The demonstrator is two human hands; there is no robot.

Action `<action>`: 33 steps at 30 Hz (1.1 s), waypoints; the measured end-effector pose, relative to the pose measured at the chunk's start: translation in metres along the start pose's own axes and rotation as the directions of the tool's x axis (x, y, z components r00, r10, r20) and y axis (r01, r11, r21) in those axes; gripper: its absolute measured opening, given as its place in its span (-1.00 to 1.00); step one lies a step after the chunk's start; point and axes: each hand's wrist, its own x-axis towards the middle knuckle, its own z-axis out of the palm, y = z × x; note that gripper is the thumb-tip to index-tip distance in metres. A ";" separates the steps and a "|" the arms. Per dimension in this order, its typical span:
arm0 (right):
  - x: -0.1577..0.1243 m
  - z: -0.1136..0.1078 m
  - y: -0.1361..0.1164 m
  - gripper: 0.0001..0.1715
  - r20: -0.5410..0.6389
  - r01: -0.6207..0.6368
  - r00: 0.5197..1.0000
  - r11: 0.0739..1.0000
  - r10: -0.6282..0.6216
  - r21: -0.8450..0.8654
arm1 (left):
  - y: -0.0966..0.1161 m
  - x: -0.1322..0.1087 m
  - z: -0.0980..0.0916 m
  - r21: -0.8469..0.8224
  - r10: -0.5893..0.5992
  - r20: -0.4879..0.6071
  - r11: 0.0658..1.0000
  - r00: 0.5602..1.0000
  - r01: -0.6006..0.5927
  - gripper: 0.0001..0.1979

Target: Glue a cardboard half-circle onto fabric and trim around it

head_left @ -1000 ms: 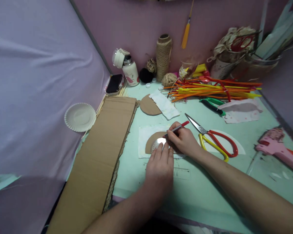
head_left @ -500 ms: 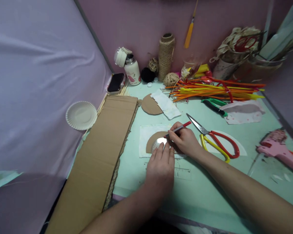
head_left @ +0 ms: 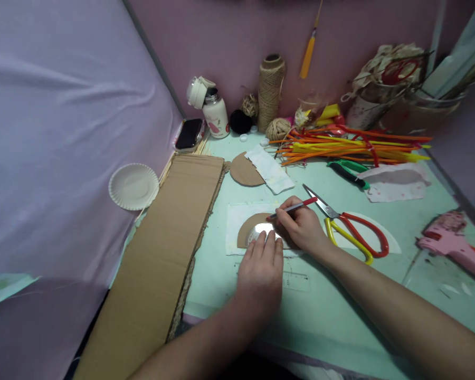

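Left of the cardboard half-disc (head_left: 243,228) lie one paper plate (head_left: 133,186) and one cardboard slab (head_left: 160,232). The half-disc is on one white sheet (head_left: 231,224); over it the left hand (head_left: 260,269) rests flat, clasping nothing, on one clear template (head_left: 257,230), markings illegible. The right hand (head_left: 303,227) pinches one red-ended pen (head_left: 298,205), tip at the half-disc. Right of it: one pair of scissors (head_left: 331,212), one glue gun (head_left: 453,245).

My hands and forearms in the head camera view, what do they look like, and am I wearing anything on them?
Your left hand and right hand are ungloved. No ring shows on the visible fingers. The left forearm and right forearm show no sleeve, watch or bracelet.
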 end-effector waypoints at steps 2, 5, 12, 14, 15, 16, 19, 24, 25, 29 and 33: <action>0.000 0.000 0.001 -0.76 -0.010 0.008 1.000 0.999 -0.008 0.036 | -0.001 -0.001 -0.001 -0.010 0.002 0.003 1.000 1.000 -0.002 -0.59; 0.001 -0.001 0.001 -0.76 -0.002 0.005 1.000 0.998 -0.005 0.062 | -0.002 -0.002 -0.002 -0.053 -0.002 0.023 0.999 1.000 0.003 -0.57; 0.002 -0.002 0.004 -0.73 -0.017 0.011 1.000 0.998 -0.010 0.067 | -0.010 0.007 -0.010 -0.238 -0.011 0.061 0.971 0.998 0.025 -0.63; 0.002 -0.002 0.005 -0.74 -0.019 0.020 1.000 0.998 -0.019 0.052 | -0.015 0.011 -0.017 -0.343 -0.002 0.054 0.939 0.999 0.021 -0.68; 0.002 -0.002 0.006 -0.74 -0.020 0.027 0.999 0.999 -0.026 0.046 | -0.017 0.012 -0.021 -0.395 -0.006 0.029 0.919 1.000 0.017 -0.71; 0.003 -0.003 0.007 -0.74 -0.019 0.033 0.999 0.998 -0.032 0.044 | -0.019 0.012 -0.025 -0.438 -0.014 -0.004 0.899 1.000 0.011 -0.74; 0.004 -0.003 0.009 -0.74 -0.019 0.040 0.999 0.998 -0.039 0.046 | -0.022 0.006 -0.038 -0.498 -0.035 0.005 0.867 0.999 0.033 -0.80; 0.003 -0.003 0.008 -0.76 -0.034 0.060 0.998 0.996 -0.058 0.072 | -0.021 -0.008 -0.043 -0.446 0.027 0.423 0.876 0.906 0.182 -0.80; 0.002 -0.002 0.007 -0.76 -0.042 0.077 0.996 0.993 -0.073 0.091 | -0.021 -0.009 -0.042 -0.427 0.026 0.471 0.882 0.881 0.202 -0.77; -0.002 -0.005 0.000 -0.69 -0.010 0.091 0.996 0.980 -0.091 0.179 | -0.022 -0.007 -0.043 -0.401 0.026 0.572 0.881 0.820 0.252 -0.78; -0.005 -0.012 -0.007 -0.86 0.142 0.155 0.980 0.982 -0.140 -0.103 | -0.027 0.004 -0.071 -0.509 0.032 0.639 0.767 0.769 0.391 -0.89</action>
